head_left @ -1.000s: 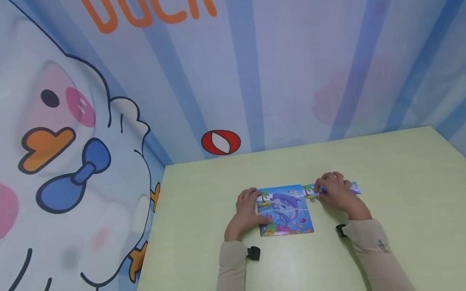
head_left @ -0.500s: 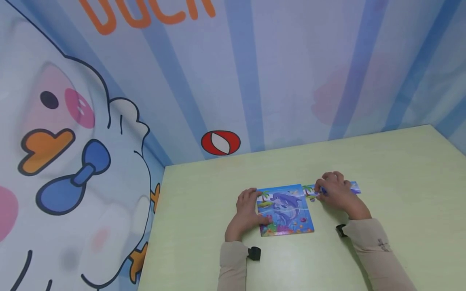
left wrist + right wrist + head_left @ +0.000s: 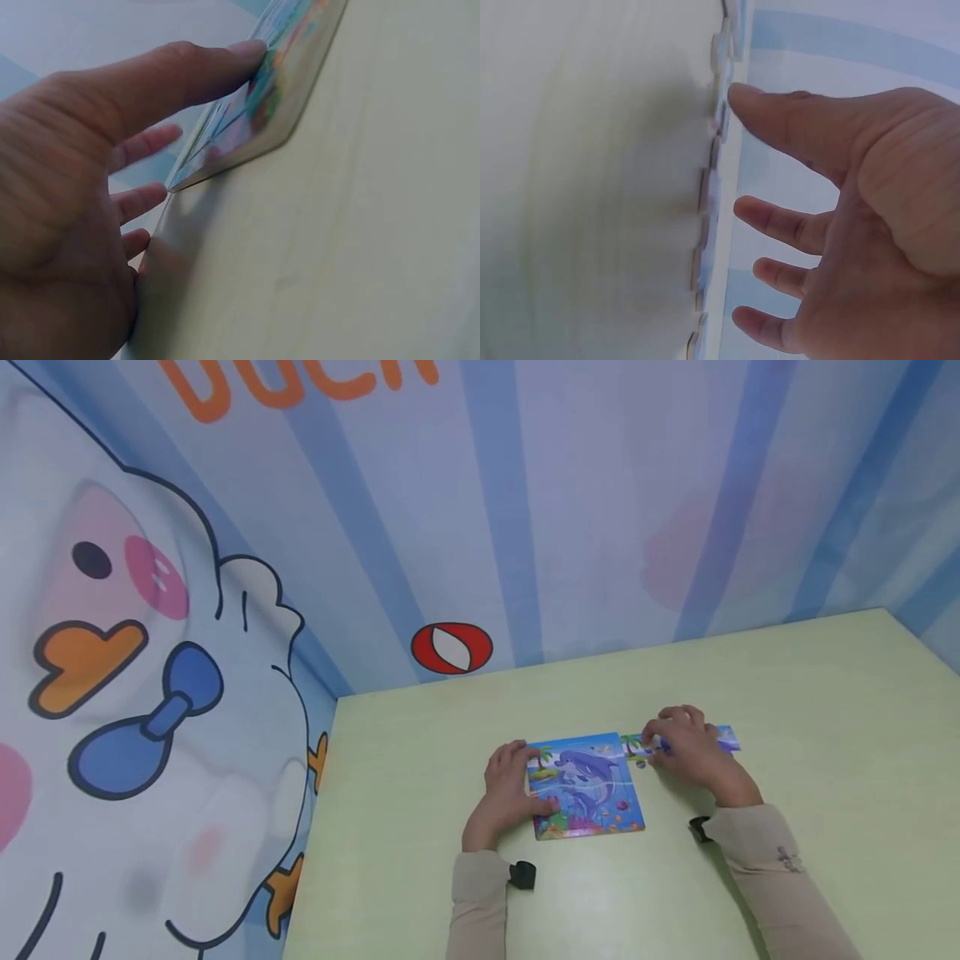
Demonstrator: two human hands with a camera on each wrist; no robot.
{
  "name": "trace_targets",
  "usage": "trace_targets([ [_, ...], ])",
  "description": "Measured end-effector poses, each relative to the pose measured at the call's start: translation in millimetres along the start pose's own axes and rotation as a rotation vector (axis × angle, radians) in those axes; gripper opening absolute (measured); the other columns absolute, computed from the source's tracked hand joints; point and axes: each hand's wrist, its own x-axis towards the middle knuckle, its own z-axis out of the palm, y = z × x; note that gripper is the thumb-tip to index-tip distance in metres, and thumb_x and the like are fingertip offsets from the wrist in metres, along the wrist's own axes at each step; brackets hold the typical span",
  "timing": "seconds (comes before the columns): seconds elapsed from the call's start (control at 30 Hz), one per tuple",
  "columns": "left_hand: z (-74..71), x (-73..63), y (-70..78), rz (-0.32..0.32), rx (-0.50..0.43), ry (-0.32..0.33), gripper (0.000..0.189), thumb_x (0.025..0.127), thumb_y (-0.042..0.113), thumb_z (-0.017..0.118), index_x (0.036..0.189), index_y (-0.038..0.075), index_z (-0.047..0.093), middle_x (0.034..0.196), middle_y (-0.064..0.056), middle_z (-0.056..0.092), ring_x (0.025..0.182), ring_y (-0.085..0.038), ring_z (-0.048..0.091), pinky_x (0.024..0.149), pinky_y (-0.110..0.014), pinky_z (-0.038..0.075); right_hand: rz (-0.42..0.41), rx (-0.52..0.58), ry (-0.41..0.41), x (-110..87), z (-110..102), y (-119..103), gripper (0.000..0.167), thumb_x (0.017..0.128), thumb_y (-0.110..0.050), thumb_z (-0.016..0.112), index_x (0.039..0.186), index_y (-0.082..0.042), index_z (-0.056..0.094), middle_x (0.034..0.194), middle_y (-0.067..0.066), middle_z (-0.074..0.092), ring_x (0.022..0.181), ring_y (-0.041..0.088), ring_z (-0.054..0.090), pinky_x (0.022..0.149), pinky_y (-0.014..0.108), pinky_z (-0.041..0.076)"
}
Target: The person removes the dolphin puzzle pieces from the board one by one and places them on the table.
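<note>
A square dolphin jigsaw puzzle [image 3: 588, 806] lies flat on the table, showing purple dolphins, a palm tree and coral. My left hand [image 3: 510, 797] is at its left side; the thumb [image 3: 247, 56] rests on the picture and the other fingers lie along the edge. Right of the puzzle's top corner runs a narrow strip of interlocking jigsaw pieces [image 3: 727, 738], its knobbed edge visible in the right wrist view. My right hand [image 3: 693, 752] is over this strip with fingers spread, thumb at the near edge, covering its middle. No piece shows between its fingers.
The pale green table [image 3: 420, 760] extends around both hands. Behind it stands a striped blue wall [image 3: 592, 527], and on the left a printed duck panel [image 3: 225, 710]. A black wrist strap [image 3: 522, 875] sits at the left sleeve.
The view has tilted slightly, so everything sits a little higher in the frame. Both hands keep their places on the puzzle and the strip.
</note>
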Motion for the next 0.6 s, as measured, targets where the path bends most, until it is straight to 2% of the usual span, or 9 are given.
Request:
trace_targets([
  [0.1, -1.3, -0.5, 0.6, 0.014, -0.003, -0.002, 0.063, 0.076, 0.03, 0.087, 0.13, 0.018, 0.057, 0.161, -0.013, 0.027, 0.149, -0.036, 0.014, 0.118, -0.058, 0.011, -0.008, 0.016, 0.008, -0.1, -0.9, -4.4, 0.015, 0.091, -0.004, 0.069, 0.106, -0.009, 0.068, 0.137, 0.036, 0.043, 0.133, 0.064, 0.02, 0.094, 0.082, 0.02],
  [0.27, -2.2, -1.8, 1.8, 0.066, 0.0, -0.014, 0.044, 0.079, 0.03, 0.084, 0.119, 0.02, 0.066, 0.161, -0.014, 0.028, 0.149, -0.042, 0.011, 0.117, -0.062, 0.009, 0.002, -0.007, -0.006, -1.5, 1.3, -12.6, 0.021, 0.088, -0.009, 0.075, 0.109, -0.01, 0.072, 0.14, 0.035, 0.044, 0.135, 0.061, 0.022, 0.096, 0.081, 0.02],
  [0.37, -1.4, -2.6, 2.3, 0.083, 0.01, -0.025, 0.04, 0.081, 0.03, 0.083, 0.117, 0.02, 0.07, 0.161, -0.015, 0.029, 0.149, -0.045, 0.01, 0.117, -0.063, 0.008, -0.007, -0.042, -0.017, -1.6, 4.5, -17.2, 0.026, 0.085, -0.014, 0.08, 0.11, -0.011, 0.074, 0.141, 0.033, 0.044, 0.136, 0.06, 0.022, 0.098, 0.08, 0.021],
  [0.6, -0.8, -3.8, 4.7, 0.075, 0.016, -0.044, 0.04, 0.083, 0.03, 0.082, 0.121, 0.022, 0.074, 0.164, -0.014, 0.025, 0.151, -0.044, 0.005, 0.117, -0.063, 0.004, -0.07, -0.086, -0.052, -2.0, 10.6, -26.5, 0.045, 0.075, -0.027, 0.09, 0.114, -0.011, 0.075, 0.144, 0.03, 0.044, 0.139, 0.059, 0.02, 0.099, 0.079, 0.022],
])
